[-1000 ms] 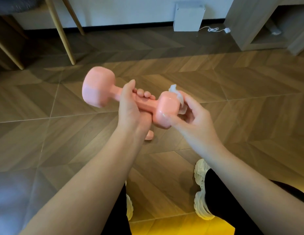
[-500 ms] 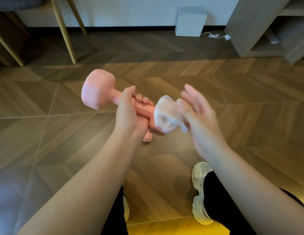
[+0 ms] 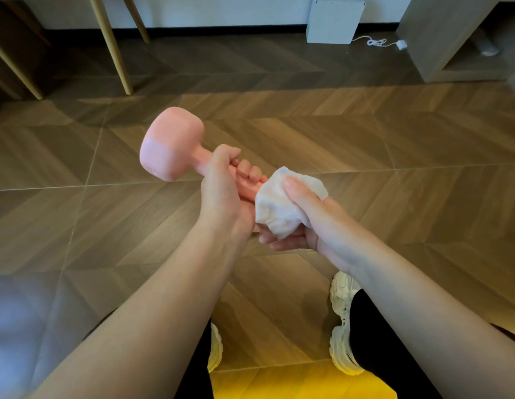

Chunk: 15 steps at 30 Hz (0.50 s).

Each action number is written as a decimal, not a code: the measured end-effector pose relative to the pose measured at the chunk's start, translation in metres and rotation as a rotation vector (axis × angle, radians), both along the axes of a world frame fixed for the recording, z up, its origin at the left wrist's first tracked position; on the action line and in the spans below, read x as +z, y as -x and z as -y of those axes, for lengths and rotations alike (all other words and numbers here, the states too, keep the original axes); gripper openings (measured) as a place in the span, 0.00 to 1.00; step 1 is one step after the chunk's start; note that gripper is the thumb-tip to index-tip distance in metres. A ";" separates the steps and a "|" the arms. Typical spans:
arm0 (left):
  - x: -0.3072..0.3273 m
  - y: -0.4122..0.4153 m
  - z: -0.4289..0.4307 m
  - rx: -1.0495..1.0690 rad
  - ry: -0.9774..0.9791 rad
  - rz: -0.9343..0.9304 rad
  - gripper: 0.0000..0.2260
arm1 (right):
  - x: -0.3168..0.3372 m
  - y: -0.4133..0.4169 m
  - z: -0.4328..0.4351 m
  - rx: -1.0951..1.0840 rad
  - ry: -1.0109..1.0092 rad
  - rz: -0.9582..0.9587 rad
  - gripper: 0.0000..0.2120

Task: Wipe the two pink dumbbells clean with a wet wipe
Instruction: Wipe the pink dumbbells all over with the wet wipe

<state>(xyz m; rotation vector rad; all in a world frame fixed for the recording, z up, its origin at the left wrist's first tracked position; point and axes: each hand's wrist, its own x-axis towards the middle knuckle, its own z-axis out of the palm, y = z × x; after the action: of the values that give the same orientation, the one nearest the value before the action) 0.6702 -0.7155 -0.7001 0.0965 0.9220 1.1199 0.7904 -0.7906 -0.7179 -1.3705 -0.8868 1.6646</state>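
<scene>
One pink dumbbell (image 3: 171,145) held over herringbone wood floor (image 3: 365,145) by left-hand fingers (image 3: 244,167); right-hand fingers (image 3: 296,191) clutch wet wipe (image 3: 276,208).

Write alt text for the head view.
A person's left hand grips a pink dumbbell by its handle while the right hand holds a white wet wipe around its near end. Wooden floor and white shoes lie below.

No legible text — no labels, no numbers
</scene>
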 end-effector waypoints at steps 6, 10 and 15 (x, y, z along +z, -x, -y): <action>-0.001 0.003 -0.002 0.010 -0.003 0.043 0.13 | 0.001 -0.017 -0.001 0.101 0.085 -0.209 0.25; -0.003 0.001 0.001 0.002 0.000 0.039 0.13 | -0.003 -0.014 0.000 0.098 0.092 -0.197 0.26; -0.002 -0.003 0.000 -0.011 -0.024 -0.010 0.13 | -0.009 -0.010 0.001 0.099 -0.003 -0.150 0.16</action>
<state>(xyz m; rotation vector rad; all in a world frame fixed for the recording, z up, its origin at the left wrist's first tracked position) 0.6730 -0.7157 -0.7017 0.1269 0.9162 1.1208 0.8008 -0.7916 -0.7266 -1.1994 -0.8810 1.8145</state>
